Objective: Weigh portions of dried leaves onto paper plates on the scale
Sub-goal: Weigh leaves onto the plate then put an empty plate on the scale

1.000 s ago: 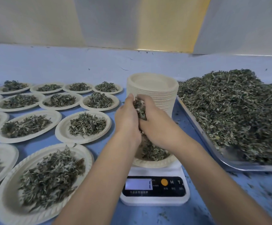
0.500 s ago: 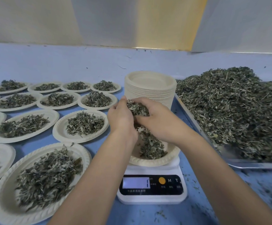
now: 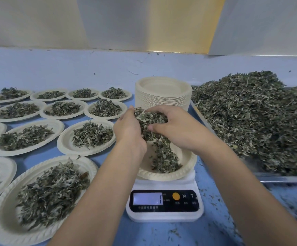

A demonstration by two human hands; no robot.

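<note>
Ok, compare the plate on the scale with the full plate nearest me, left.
The plate on the scale sits on the white scale; the near-left plate lies on the blue table. The plate on the scale holds a small heap; the near-left plate is well covered. The left hand and right hand hold leaves above the plate on the scale, not the near-left plate. Both are pale, embossed paper plates.

A herb-portioning workroom: leaf-heaped tray (image 3: 286, 179), scale (image 3: 164, 216), rows of plates (image 3: 62, 140).
</note>
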